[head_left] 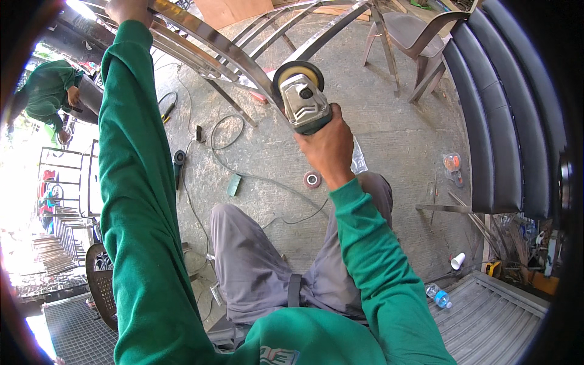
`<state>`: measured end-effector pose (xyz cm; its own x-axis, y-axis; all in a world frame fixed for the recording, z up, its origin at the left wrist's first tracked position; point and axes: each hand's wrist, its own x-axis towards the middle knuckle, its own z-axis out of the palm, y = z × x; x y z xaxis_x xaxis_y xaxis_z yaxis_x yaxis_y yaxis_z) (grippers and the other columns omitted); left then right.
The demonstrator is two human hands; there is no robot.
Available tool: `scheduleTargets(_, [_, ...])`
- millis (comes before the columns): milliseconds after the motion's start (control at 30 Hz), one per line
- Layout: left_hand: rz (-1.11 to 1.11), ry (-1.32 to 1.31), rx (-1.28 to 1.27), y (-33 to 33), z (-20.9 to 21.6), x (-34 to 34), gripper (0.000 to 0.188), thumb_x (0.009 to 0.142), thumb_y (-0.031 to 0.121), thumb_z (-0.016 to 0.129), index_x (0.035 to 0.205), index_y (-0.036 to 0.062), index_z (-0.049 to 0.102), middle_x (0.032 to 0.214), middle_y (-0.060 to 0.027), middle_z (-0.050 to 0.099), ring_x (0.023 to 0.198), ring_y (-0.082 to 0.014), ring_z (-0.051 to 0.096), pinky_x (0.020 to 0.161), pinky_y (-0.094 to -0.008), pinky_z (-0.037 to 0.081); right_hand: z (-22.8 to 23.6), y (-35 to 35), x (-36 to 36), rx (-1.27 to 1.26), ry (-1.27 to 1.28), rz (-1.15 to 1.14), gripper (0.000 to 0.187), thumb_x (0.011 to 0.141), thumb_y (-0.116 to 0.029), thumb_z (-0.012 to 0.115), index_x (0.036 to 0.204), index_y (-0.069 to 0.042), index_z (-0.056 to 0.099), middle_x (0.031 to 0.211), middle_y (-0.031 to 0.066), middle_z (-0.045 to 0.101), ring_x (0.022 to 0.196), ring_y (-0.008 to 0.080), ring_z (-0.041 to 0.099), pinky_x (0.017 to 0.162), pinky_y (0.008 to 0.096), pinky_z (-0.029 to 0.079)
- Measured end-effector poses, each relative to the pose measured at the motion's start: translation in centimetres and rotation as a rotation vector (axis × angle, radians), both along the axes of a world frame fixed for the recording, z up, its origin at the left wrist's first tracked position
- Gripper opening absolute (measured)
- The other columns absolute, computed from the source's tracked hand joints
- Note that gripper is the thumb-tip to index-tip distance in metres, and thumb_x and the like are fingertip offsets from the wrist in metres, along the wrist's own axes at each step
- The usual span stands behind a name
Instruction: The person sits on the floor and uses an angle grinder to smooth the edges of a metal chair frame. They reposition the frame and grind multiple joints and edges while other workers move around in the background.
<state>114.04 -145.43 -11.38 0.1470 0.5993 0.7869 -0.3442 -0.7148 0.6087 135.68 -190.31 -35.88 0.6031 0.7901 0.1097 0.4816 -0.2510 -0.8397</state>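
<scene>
My right hand (331, 146) is wrapped round an angle grinder (302, 100) with a silvery head. Its round disc, yellowish with a dark rim (313, 68), is up against or very near the curved rail of a shiny metal frame (243, 59); I cannot tell whether they touch. My left arm reaches far forward, and my left hand (129, 11) grips the frame at the upper left, partly cut off by the picture's edge. Slim metal bars run across the frame between its longer rails.
On the concrete floor lie a looping cable (228, 163), a second grinder (179, 159), a green block (233, 184) and a reddish disc (312, 179). Black padded seats (496, 115) and a plastic chair (413, 33) stand right. At left, a co-worker in green (52, 91) bends over.
</scene>
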Motion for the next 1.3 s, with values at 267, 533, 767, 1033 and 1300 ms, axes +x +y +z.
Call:
scheduleTargets(267, [0.097,0.032,0.033,-0.3,0.0,0.3,0.025,0.099,0.016,0.047,0.080,0.0171,0.063,0.071,-0.0029,0.058,0.062,-0.0203,0.058,0.054,-0.0376,0.046,-0.3,0.2,-0.1,0.027,-0.008,-0.029,0.058,0.070,-0.024,0.091,0.110,0.001,0.058,0.097,0.0258,0.073,0.092,0.0461,0.072,0.081,0.0495,0.058])
scheduleTargets(533, [0.975,0.666,0.370,-0.5,0.5,0.2,0.022,0.096,0.016,0.052,0.079,0.0178,0.066,0.073,-0.0031,0.061,0.065,-0.0208,0.062,0.056,-0.0377,0.048,-0.5,0.4,-0.3,0.053,0.002,-0.038,0.057,0.070,-0.024,0.091,0.109,0.000,0.058,0.096,0.0250,0.073,0.091,0.0460,0.072,0.080,0.0501,0.058])
scheduleTargets(767, [1.759,1.227,0.604,-0.8,1.0,0.2,0.019,0.093,0.015,0.057,0.078,0.0183,0.069,0.075,-0.0033,0.064,0.068,-0.0212,0.064,0.058,-0.0378,0.049,-0.4,0.5,-0.6,0.064,-0.015,-0.045,0.056,0.070,-0.024,0.091,0.108,-0.002,0.057,0.096,0.0246,0.073,0.090,0.0458,0.072,0.080,0.0504,0.058])
scheduleTargets(1033, [1.991,1.381,0.663,-0.6,0.9,0.2,0.016,0.090,0.015,0.062,0.077,0.0189,0.072,0.078,-0.0035,0.067,0.072,-0.0218,0.067,0.060,-0.0379,0.050,-0.5,0.4,-0.5,0.067,0.009,-0.043,0.057,0.069,-0.023,0.092,0.108,-0.001,0.057,0.096,0.0248,0.073,0.091,0.0457,0.073,0.080,0.0498,0.058])
scheduleTargets(1300, [2.043,1.378,0.706,1.8,1.5,-0.9,0.017,0.089,0.015,0.064,0.075,0.0182,0.071,0.077,-0.0045,0.067,0.071,-0.0230,0.068,0.060,-0.0387,0.050,-0.3,0.3,-0.3,-0.011,0.015,-0.004,0.060,0.072,-0.028,0.091,0.111,0.000,0.054,0.099,0.0258,0.072,0.094,0.0463,0.072,0.083,0.0523,0.058])
